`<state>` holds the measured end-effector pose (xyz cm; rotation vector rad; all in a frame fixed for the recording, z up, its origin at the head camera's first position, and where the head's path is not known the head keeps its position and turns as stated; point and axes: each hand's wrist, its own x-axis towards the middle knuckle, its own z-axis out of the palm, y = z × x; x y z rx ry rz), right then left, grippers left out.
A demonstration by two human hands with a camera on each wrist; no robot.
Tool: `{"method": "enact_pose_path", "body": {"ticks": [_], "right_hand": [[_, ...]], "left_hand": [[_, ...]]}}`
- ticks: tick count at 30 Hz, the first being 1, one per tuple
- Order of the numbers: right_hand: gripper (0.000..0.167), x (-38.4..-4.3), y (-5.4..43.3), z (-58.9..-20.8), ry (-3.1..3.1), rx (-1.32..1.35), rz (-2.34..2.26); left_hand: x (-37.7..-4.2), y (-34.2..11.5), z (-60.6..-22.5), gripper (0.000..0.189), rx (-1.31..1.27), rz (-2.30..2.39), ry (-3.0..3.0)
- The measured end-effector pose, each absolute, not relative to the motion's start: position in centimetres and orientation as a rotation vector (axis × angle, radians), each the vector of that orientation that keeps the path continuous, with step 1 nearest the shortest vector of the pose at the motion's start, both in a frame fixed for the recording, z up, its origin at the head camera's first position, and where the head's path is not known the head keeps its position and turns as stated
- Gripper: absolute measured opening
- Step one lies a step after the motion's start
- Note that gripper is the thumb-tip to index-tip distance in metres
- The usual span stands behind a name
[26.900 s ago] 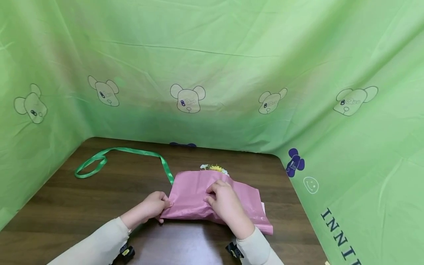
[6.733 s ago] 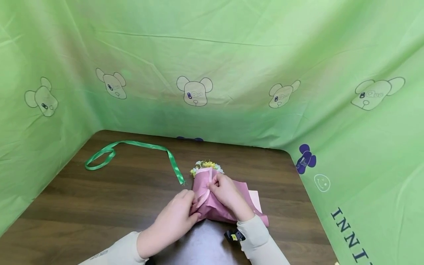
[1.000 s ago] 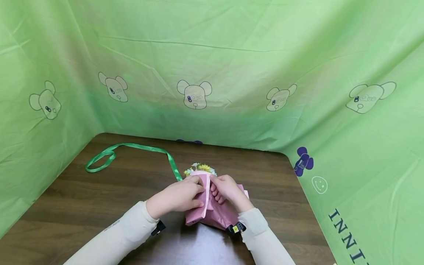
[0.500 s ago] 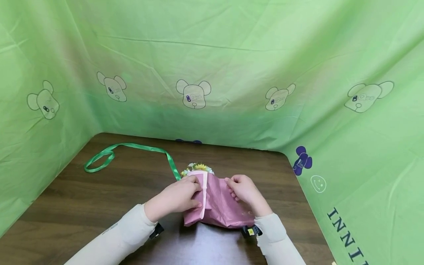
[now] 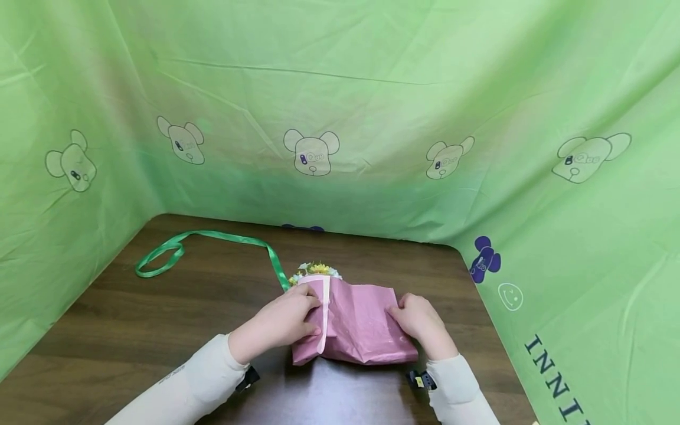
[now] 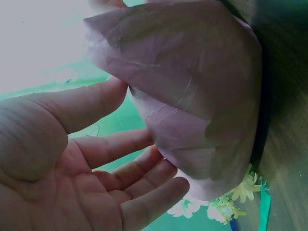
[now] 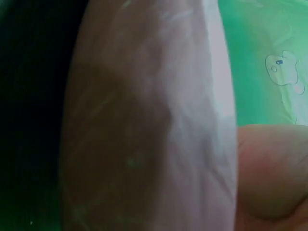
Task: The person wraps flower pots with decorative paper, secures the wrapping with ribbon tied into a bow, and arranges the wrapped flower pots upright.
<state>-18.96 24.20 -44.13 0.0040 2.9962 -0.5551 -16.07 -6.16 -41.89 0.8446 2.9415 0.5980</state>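
Note:
Pink wrapping paper point(image 5: 361, 319) lies folded around a small bunch of yellow and pale flowers point(image 5: 319, 270), whose heads show past the paper's far edge. A white-edged flap runs down the paper's left part. My left hand point(image 5: 281, 321) presses on that flap. In the left wrist view its thumb and fairly straight, spread fingers point(image 6: 125, 139) touch the paper's side. My right hand point(image 5: 419, 319) pinches the paper's right edge, its other fingers partly hidden behind it. In the right wrist view the paper point(image 7: 149, 120) fills most of the frame beside the hand point(image 7: 272, 173).
A green ribbon point(image 5: 228, 236) lies loosely looped on the brown wooden table point(image 5: 133, 330), its end reaching the bouquet's left side. Green cloth point(image 5: 372, 200) with printed bear heads walls in the back and both sides.
My right hand has left the white-edged flap and moved right to the paper's right edge; the right part of the paper now lies spread out. My left hand stays on the flap.

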Motion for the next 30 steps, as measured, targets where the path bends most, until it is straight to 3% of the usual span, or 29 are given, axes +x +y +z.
{"method": "enact_pose_path", "body": {"ticks": [7,15,23,30], "right_hand": [[0.049,-18.6,24.8,-44.8,2.888,0.007,-0.481],[0.033,-18.1,25.0,-45.5,2.762,0.105,-0.695],[0.041,-18.3,25.3,-46.2,2.745,0.014,-0.808],[0.031,-18.4,25.9,-46.7,2.624,0.091,-1.012]], "left_hand": [[-16.2,-5.9,-42.2,0.037,0.844,0.583,2.952],[-16.0,-5.6,-41.7,0.036,0.838,0.55,2.959],[-15.9,-5.9,-41.0,0.033,0.792,0.528,2.951],[-16.2,-5.9,-40.8,0.025,0.798,0.503,2.933]]}}
